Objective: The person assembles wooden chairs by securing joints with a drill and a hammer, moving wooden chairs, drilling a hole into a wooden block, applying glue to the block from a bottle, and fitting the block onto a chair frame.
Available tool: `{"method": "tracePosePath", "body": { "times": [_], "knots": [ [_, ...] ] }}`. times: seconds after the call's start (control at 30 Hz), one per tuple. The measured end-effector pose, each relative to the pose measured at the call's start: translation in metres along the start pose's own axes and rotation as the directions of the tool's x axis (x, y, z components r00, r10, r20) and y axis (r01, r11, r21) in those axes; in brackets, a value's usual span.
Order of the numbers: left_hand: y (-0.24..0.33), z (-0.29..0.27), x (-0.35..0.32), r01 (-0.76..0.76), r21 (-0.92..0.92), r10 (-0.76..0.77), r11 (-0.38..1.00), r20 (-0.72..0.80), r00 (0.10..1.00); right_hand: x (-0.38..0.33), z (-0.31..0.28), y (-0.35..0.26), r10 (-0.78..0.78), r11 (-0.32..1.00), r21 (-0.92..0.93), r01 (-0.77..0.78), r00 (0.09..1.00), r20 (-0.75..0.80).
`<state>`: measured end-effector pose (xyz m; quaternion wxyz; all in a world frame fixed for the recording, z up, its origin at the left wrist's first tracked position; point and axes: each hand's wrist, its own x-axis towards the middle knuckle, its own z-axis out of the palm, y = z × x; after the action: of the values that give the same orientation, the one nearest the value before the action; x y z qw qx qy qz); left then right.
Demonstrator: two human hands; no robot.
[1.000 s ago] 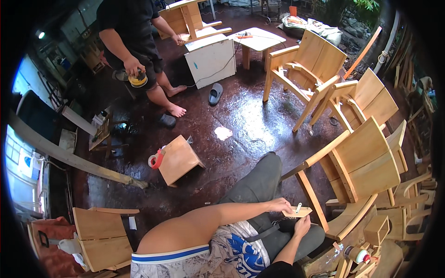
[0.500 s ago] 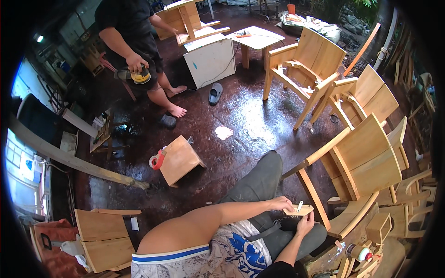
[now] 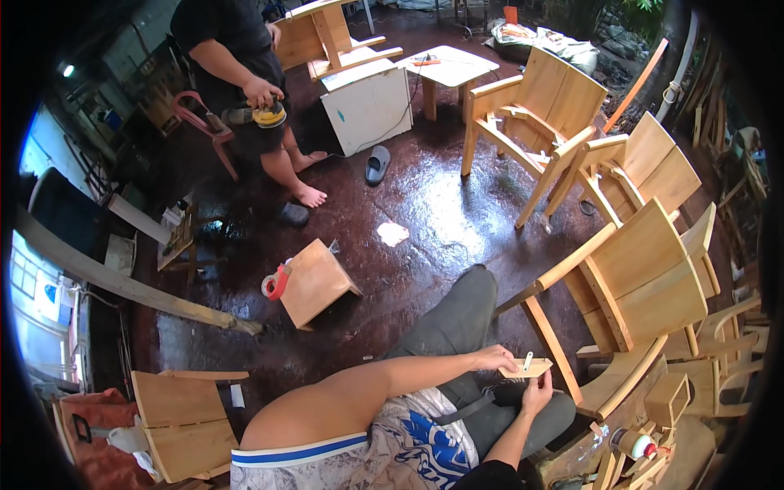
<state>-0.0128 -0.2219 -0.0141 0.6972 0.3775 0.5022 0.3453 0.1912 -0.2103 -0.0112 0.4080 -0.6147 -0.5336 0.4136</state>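
Note:
Over my lap I hold a small, flat piece of pale wood (image 3: 535, 370) between both hands. My left hand (image 3: 494, 358) has its fingers closed on the left end of the piece. My right hand (image 3: 536, 394) grips it from the near right side, fingertips at its edge. A small white strip (image 3: 528, 360) stands up at the top of the piece; what it is exactly is too small to tell.
Wooden chairs (image 3: 645, 273) stand close on my right, beside a bench with a glue bottle (image 3: 641, 446). A low wooden stool (image 3: 317, 282) with red tape (image 3: 276, 283) lies ahead. Farther left, a barefoot person holds a yellow sander (image 3: 269, 114) near a white box (image 3: 367, 114).
The wood piece in my hands has tilted slightly; my hands stay nearly in place. The other person has raised the sander toward the right and drawn the other hand back from the far chair.

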Motion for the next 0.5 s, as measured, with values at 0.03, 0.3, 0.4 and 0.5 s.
{"method": "tracePosePath", "body": {
  "times": [0.03,0.3,0.4,0.5],
  "knots": [
    [0.000,-0.001,0.000,0.042,0.036,-0.043,0.998,0.041,0.998,-0.002,-0.002,-0.002,0.013,1.000,0.000,-0.013,1.000,-0.006],
    [0.004,-0.003,-0.004,0.011,0.112,-0.013,0.994,0.017,1.000,0.006,0.000,0.016,-0.023,0.999,0.035,0.023,0.999,0.022],
    [0.001,-0.003,-0.002,0.003,0.103,-0.004,0.995,0.012,1.000,0.010,-0.001,0.020,-0.017,0.997,0.074,0.011,0.997,0.074],
    [0.003,-0.004,-0.005,0.008,0.163,-0.007,0.987,-0.008,1.000,0.014,-0.001,0.022,0.007,0.978,0.203,-0.041,0.986,0.167]
  ]
}}
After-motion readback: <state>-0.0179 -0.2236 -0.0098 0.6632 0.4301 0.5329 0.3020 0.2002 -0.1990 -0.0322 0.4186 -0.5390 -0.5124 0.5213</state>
